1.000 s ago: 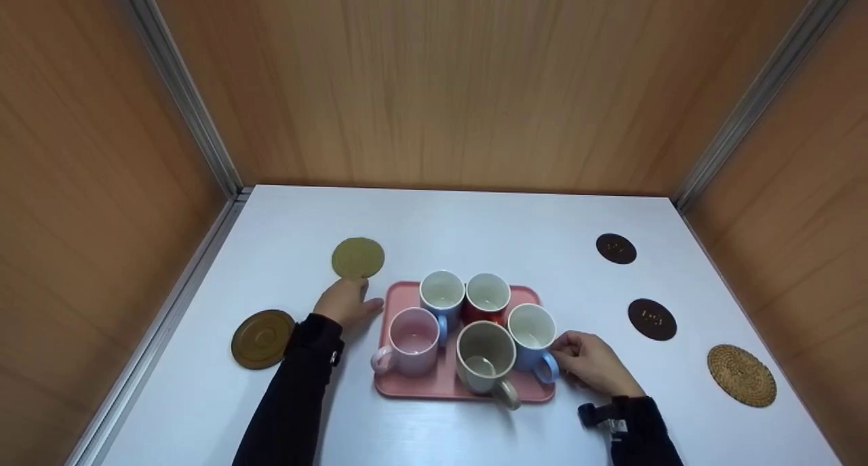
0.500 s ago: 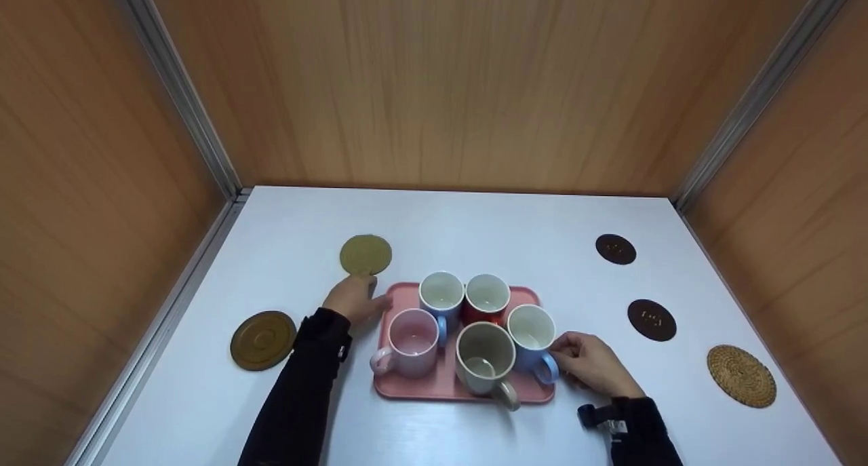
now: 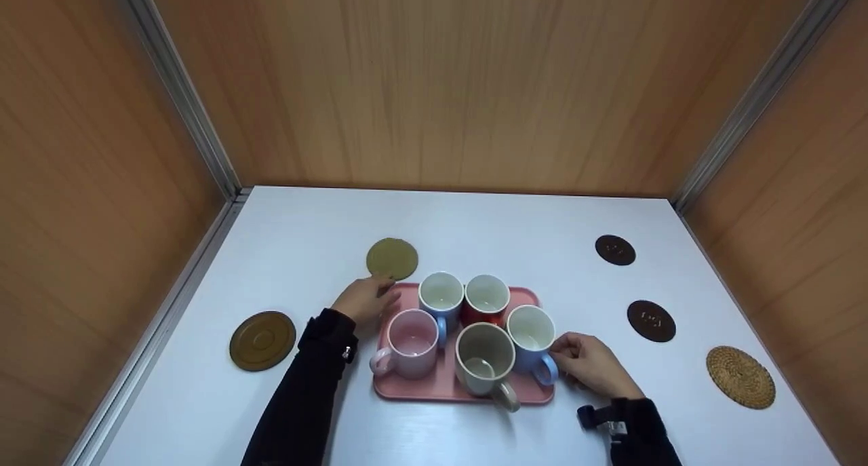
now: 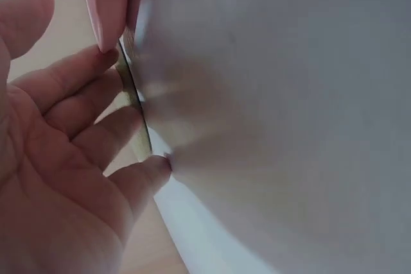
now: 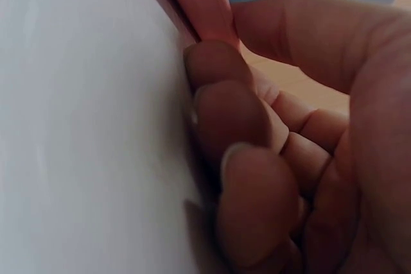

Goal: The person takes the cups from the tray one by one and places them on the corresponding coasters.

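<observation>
A pink tray [image 3: 441, 390] carries several mugs: a pink mug [image 3: 409, 364], a beige mug [image 3: 483, 382], a red mug [image 3: 487, 292], a blue one [image 3: 441, 291] at the back and another blue mug [image 3: 531, 327] at the right. My left hand [image 3: 363, 300] is at the tray's back left corner, fingers stretched to the near edge of an olive coaster [image 3: 392, 257], thumb over the tray. In the left wrist view its fingertips [image 4: 157, 166] lie low along the table beside the tray corner. My right hand [image 3: 597, 365] pinches the tray's right edge between thumb [image 5: 289, 27] and index finger.
A brown round coaster [image 3: 263, 340] lies on the left of the white table [image 3: 475, 232]. On the right are two dark coasters, the far one [image 3: 616, 249] and the nearer one [image 3: 652, 321], plus a woven coaster [image 3: 740, 377]. Wooden walls [image 3: 441, 79] enclose the table.
My left hand has moved right, and the olive coaster has slid right with it along the table behind the tray's left corner. The right hand, tray and mugs have stayed in place.
</observation>
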The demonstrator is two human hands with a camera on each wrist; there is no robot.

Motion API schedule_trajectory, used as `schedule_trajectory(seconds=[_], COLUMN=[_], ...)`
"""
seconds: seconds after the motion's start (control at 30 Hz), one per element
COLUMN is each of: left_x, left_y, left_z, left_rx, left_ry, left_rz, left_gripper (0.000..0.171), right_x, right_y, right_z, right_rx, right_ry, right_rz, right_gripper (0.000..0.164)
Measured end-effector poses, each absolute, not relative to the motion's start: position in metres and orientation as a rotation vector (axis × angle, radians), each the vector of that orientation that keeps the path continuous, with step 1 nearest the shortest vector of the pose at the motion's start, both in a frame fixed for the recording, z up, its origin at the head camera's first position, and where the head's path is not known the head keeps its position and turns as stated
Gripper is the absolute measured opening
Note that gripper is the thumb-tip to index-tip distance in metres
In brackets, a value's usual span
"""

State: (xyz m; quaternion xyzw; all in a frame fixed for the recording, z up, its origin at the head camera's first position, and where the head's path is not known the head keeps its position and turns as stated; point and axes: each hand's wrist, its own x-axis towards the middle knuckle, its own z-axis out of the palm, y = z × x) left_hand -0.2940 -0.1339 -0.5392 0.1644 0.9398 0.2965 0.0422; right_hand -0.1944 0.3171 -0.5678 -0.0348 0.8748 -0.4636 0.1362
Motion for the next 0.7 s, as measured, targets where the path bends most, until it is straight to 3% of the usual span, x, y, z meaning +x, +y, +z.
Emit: schedule_trajectory(seconds=[0.3, 0.6, 0.7], left_x=[-0.293, -0.302, -0.304], left_y=[-0.131, -0.140, -0.144], left_z=[-0.542, -0.546, -0.549], left_rx=[0.465, 0.260, 0.236], left_ry=[2.895, 3.008, 3.032], left_rz=[0.922, 0.662, 0.649], left_gripper=[0.041, 0.067, 0.065], right_x=[-0.195, -0.195, -0.195], right_y=[0.318, 0.316, 0.317], right_z=[-0.567, -0.567, -0.567], right_rx=[-0.106, -0.096, -0.090], right_ry=[2.532, 2.533, 2.520], right_rz=[-1.353, -1.360, -1.369], right_gripper=[0.030, 0.029, 0.030])
